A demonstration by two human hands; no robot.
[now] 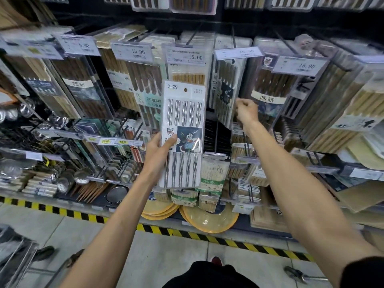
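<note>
chopstick pack (182, 121) upright in left grip (161, 146); right grip (247, 110) outstretched, curled, blurred, hold unclear.

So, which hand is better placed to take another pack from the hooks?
The right hand: it is up at the hanging packs, fingers curled, though blur hides any grip. The left hand is busy holding the chopstick pack.

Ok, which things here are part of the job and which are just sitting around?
In the job: steel chopstick pack in left hand; right hand by hanging panda packs.
Lying about: yellow plates; metal skimmer; price tags.
</note>
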